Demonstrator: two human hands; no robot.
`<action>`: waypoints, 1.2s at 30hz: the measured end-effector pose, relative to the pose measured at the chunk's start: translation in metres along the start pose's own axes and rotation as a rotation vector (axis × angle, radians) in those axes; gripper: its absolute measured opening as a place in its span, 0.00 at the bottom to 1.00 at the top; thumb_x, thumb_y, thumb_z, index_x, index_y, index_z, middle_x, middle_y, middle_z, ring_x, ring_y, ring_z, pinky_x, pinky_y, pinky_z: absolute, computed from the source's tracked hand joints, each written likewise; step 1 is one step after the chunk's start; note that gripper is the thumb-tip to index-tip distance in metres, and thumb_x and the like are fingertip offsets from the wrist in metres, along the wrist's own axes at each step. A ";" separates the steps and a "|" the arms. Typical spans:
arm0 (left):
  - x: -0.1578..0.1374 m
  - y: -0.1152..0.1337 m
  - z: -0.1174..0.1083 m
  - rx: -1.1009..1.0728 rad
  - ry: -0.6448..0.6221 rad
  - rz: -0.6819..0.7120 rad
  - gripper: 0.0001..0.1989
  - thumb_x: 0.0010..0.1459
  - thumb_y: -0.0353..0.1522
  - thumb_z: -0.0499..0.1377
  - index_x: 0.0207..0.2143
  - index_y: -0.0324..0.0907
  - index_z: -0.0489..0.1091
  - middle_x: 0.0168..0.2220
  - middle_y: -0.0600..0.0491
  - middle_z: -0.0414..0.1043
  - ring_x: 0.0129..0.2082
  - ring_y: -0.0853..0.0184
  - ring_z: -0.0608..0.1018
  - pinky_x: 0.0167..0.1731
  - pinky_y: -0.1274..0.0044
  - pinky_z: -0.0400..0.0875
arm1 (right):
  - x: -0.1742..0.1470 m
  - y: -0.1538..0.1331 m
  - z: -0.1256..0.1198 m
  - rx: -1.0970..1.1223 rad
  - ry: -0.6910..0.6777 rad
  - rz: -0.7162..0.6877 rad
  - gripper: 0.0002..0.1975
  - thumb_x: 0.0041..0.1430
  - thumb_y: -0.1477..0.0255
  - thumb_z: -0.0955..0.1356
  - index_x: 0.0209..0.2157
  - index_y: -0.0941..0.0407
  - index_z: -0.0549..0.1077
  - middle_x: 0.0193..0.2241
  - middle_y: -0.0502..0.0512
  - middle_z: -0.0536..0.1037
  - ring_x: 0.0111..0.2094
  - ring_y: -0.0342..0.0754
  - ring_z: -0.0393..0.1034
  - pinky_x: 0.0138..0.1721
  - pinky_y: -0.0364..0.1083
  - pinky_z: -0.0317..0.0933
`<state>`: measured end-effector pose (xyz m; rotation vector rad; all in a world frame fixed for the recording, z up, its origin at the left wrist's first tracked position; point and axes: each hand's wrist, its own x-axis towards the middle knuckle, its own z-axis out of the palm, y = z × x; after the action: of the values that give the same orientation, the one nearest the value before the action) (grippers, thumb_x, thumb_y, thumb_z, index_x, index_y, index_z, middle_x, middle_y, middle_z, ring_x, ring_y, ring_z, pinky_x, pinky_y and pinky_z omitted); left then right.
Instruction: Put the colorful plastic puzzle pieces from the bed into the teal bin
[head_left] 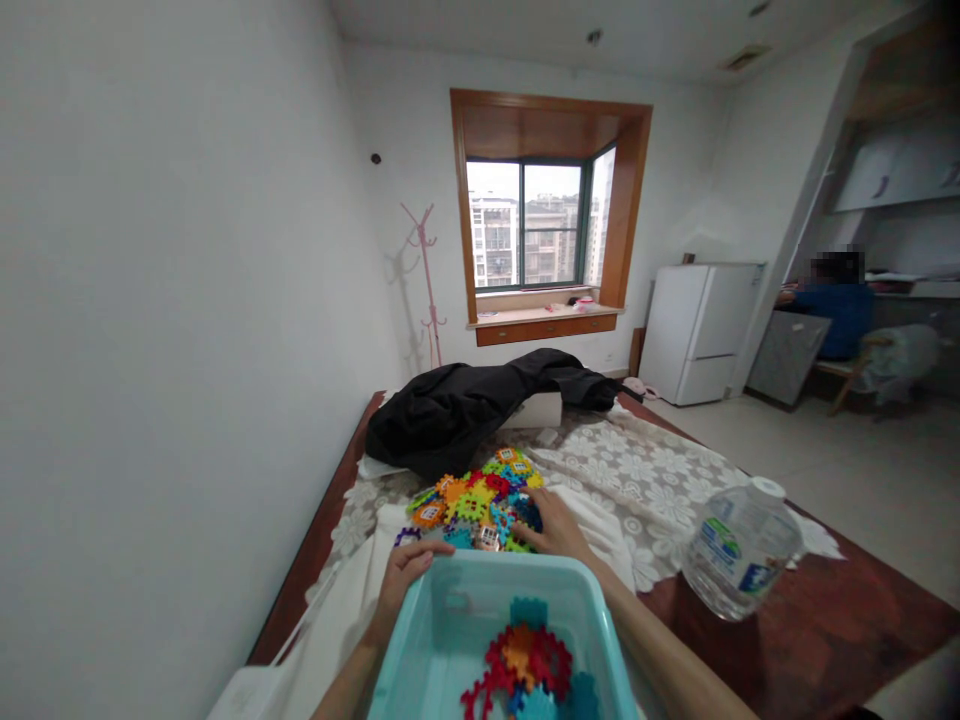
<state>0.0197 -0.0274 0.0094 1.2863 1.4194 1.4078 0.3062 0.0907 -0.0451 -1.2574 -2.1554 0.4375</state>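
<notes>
Turquoise bin [480,610] steadied at far rim by your left hand [405,572], grip on rim. Right hand [551,525] in toy pile [476,500] just beyond — grip unclear. Step looks mid-gather; next move needs firm pinch — carry over rim.
</notes>
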 end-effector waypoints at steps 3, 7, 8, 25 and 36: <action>0.002 -0.005 0.000 -0.001 0.004 0.002 0.20 0.47 0.47 0.65 0.31 0.41 0.85 0.38 0.44 0.84 0.42 0.51 0.80 0.49 0.64 0.72 | 0.000 0.001 0.001 -0.046 0.027 0.001 0.31 0.63 0.54 0.70 0.61 0.56 0.71 0.57 0.67 0.75 0.57 0.63 0.69 0.58 0.58 0.63; 0.000 -0.004 0.002 -0.017 0.013 0.000 0.20 0.48 0.48 0.65 0.32 0.41 0.85 0.38 0.44 0.83 0.42 0.51 0.80 0.47 0.64 0.73 | -0.002 0.000 0.004 -0.129 -0.025 -0.051 0.38 0.59 0.49 0.72 0.63 0.55 0.70 0.61 0.66 0.73 0.60 0.67 0.65 0.61 0.63 0.57; -0.001 -0.002 0.002 -0.015 0.023 0.003 0.20 0.48 0.48 0.65 0.32 0.41 0.85 0.38 0.44 0.83 0.42 0.51 0.80 0.47 0.64 0.73 | -0.002 -0.001 0.004 -0.128 -0.032 -0.054 0.39 0.57 0.49 0.73 0.64 0.55 0.70 0.60 0.65 0.73 0.59 0.67 0.65 0.62 0.63 0.57; -0.007 0.006 0.005 -0.080 0.003 -0.019 0.19 0.49 0.46 0.65 0.32 0.40 0.84 0.37 0.44 0.83 0.40 0.53 0.80 0.44 0.68 0.75 | -0.004 -0.013 -0.012 -0.076 -0.002 -0.074 0.28 0.58 0.53 0.74 0.55 0.55 0.78 0.51 0.61 0.80 0.52 0.61 0.71 0.57 0.54 0.63; -0.001 0.006 0.005 -0.165 -0.109 -0.075 0.20 0.47 0.47 0.67 0.31 0.39 0.83 0.33 0.45 0.83 0.33 0.57 0.80 0.35 0.71 0.73 | -0.003 -0.011 -0.012 -0.068 0.012 -0.026 0.24 0.64 0.52 0.69 0.53 0.52 0.79 0.48 0.58 0.83 0.50 0.59 0.74 0.54 0.52 0.64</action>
<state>0.0255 -0.0277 0.0146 1.1740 1.2396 1.3536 0.3079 0.0824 -0.0311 -1.2638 -2.1908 0.3476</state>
